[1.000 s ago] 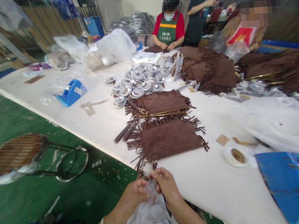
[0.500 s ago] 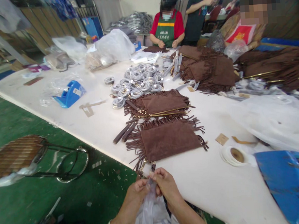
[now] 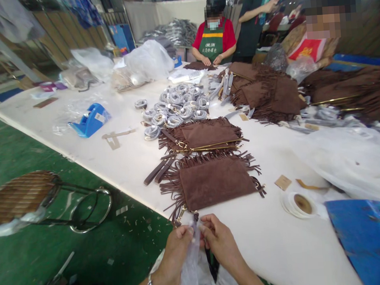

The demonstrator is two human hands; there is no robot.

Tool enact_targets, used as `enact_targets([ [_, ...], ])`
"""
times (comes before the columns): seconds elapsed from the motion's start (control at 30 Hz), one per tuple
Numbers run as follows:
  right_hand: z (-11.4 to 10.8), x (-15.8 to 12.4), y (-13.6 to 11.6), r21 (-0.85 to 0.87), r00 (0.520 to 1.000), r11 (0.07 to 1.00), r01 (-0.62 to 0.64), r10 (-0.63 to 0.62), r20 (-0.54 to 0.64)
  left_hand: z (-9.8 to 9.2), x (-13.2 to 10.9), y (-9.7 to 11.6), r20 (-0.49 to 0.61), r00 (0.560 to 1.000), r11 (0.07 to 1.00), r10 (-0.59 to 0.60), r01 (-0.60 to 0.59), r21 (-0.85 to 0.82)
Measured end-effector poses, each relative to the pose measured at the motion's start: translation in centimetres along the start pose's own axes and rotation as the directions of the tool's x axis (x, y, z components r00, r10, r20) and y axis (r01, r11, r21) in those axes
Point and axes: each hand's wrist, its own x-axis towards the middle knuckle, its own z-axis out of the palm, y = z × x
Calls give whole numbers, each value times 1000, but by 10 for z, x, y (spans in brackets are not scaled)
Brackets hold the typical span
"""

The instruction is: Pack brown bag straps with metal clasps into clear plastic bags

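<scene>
My left hand point(image 3: 178, 249) pinches a cloudy plastic sleeve point(image 3: 191, 264) at the table's front edge. My right hand point(image 3: 219, 240) has its fingers closed at the sleeve's upper end, around a dark strap end point(image 3: 195, 217). The sleeve hangs down between my wrists towards my lap. Just beyond my fingers lies a brown suede fringed bag point(image 3: 217, 182), with a gold clasp point(image 3: 182, 213) at its near left corner. Behind it rest more fringed bags point(image 3: 205, 135) with gold zips, and two wrist straps point(image 3: 159, 170) stick out to the left.
Coiled grey-wrapped straps point(image 3: 181, 104) form a pile further back. A blue tape dispenser point(image 3: 91, 120) stands left, a white tape roll point(image 3: 300, 204) and a larger blue dispenser point(image 3: 359, 235) right. A stool point(image 3: 21, 197) is at left. Co-workers point(image 3: 213, 41) sit across the table.
My hands have shifted slightly at the sleeve, and the right fingers have loosened and moved a little right. A black strip now shows below my right hand. The view has tilted slightly.
</scene>
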Motion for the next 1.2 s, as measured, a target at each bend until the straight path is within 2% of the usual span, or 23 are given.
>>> enact_targets([
  [0.1,-1,11,-1,-47,998,999,10,-13,-63,5,6,1,-17,1000,999,16,-16,27],
  [0.27,-3,27,-9,-213,993,974,74,-92,-78,8,17,5,-12,1000,998,25,-24,63],
  [0.37,-1,30,-13,-256,989,962,99,-124,-84,5,20,5,-14,999,997,39,-38,61],
  [0.57,3,24,-18,-272,985,947,170,-166,38,-8,11,10,7,1000,999,25,-25,39],
  [0.8,4,18,-23,-276,943,905,323,-285,170,-17,7,17,15,999,999,41,-41,36],
  [1.0,0,21,-26,-284,953,916,284,-236,191,-15,17,24,-28,999,992,20,-16,123],
  [1.1,1,25,-25,-431,946,843,321,-262,193,-15,22,23,-43,999,993,-15,20,117],
  [1.2,3,29,-25,-605,918,691,395,-330,222,-18,22,21,-53,996,996,-66,69,56],
])
